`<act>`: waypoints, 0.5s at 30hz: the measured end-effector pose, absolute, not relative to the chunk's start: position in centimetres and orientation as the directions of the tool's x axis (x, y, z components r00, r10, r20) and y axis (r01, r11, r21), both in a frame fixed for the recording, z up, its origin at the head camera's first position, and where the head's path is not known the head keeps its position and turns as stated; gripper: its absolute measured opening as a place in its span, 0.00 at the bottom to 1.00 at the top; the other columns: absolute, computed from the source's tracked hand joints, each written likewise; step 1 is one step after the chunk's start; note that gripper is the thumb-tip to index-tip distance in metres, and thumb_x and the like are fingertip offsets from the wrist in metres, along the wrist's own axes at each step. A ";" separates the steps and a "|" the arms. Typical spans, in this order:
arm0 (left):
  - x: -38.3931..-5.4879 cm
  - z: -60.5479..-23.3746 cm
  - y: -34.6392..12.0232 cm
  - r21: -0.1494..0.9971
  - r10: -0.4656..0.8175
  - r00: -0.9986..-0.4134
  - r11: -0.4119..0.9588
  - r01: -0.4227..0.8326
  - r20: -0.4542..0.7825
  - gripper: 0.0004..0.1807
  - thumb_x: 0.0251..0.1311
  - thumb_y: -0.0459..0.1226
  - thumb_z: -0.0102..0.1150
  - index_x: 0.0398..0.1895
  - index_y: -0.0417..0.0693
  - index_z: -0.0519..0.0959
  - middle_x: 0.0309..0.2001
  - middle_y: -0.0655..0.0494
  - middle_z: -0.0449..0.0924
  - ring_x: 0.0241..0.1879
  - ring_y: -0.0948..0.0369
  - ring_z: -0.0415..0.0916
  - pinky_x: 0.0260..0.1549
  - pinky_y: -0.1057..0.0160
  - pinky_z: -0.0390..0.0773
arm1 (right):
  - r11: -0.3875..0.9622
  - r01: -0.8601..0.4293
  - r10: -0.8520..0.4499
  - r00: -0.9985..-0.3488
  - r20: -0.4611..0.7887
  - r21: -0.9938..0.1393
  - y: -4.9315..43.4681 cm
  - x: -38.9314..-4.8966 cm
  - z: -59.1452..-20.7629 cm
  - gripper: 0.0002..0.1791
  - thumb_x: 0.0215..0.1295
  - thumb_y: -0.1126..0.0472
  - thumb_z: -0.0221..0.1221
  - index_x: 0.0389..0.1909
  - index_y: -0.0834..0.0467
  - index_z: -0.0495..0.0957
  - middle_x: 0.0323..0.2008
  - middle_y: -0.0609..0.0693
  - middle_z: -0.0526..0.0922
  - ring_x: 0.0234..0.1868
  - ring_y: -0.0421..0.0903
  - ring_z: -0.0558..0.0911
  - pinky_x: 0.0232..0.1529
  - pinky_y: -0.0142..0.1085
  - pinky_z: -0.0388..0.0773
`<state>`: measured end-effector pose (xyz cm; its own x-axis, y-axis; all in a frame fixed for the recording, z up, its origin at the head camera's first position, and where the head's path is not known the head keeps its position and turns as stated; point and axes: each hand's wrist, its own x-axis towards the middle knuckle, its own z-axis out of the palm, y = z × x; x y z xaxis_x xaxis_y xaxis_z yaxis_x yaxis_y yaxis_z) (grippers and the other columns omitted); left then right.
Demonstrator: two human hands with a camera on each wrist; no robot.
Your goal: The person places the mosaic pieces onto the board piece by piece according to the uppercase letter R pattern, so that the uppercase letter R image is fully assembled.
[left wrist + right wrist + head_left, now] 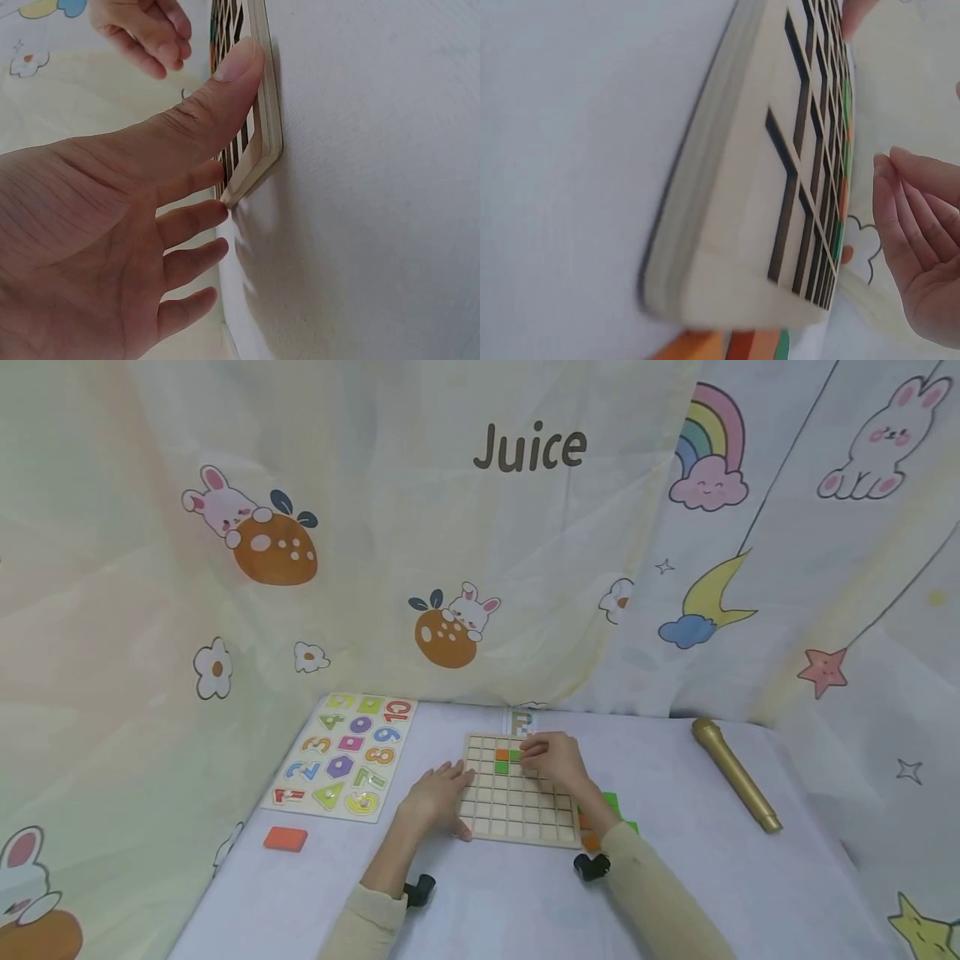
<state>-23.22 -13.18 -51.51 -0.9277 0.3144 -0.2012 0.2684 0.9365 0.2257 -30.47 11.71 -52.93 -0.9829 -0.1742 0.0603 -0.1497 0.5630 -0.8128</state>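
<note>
A wooden grid board (517, 806) lies in front of me. Near its far edge are an orange tile (502, 754) and green tiles (502, 767). My left hand (435, 797) rests at the board's left side, fingers spread. In the left wrist view its thumb (240, 64) lies over the board's rim (266, 135). My right hand (555, 760) is over the far right part of the board, fingertips beside a green tile (515, 756). In the right wrist view, the thumb and forefinger (892, 172) meet at their tips with nothing visible between them.
Orange and green tiles (611, 800) lie at the board's right edge, partly under my right arm. A small pattern card (521, 722) is behind the board. To the left are a number-and-shape puzzle board (337, 760) and an orange block (285, 839). A gold microphone (738, 777) lies far right.
</note>
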 end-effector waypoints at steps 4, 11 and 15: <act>-23.2 -51.7 -13.2 0.228 0.310 -0.928 0.938 0.263 -0.207 0.64 0.31 0.54 0.88 0.78 0.48 0.68 0.80 0.45 0.60 0.80 0.44 0.55 0.78 0.42 0.57 | 0.567 -0.148 -0.157 -0.985 0.070 -0.810 13.0 -30.4 -53.0 0.14 0.60 0.63 0.75 0.46 0.59 0.89 0.35 0.48 0.91 0.37 0.45 0.89 0.41 0.40 0.89; -23.1 -51.6 -13.3 0.241 0.312 -0.927 0.935 0.261 -0.206 0.64 0.32 0.54 0.88 0.78 0.48 0.68 0.80 0.45 0.59 0.80 0.44 0.54 0.79 0.42 0.56 | 0.549 -0.143 -0.147 -0.986 0.073 -0.824 15.9 -30.1 -52.1 0.15 0.62 0.62 0.74 0.49 0.61 0.88 0.35 0.49 0.91 0.35 0.46 0.89 0.40 0.42 0.89; -23.1 -51.6 -13.3 0.247 0.320 -0.926 0.931 0.269 -0.198 0.64 0.32 0.54 0.88 0.78 0.47 0.68 0.80 0.44 0.59 0.80 0.44 0.55 0.78 0.42 0.57 | 0.573 -0.136 -0.124 -0.989 0.078 -0.808 17.7 -29.7 -51.7 0.14 0.63 0.62 0.73 0.49 0.61 0.88 0.35 0.48 0.91 0.36 0.46 0.89 0.40 0.42 0.88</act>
<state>-23.15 -13.34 -51.55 -0.9265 0.3201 -0.1980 0.2688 0.9310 0.2471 -29.72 17.67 -51.75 -0.9892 -0.1238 0.0782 -0.1357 0.5734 -0.8080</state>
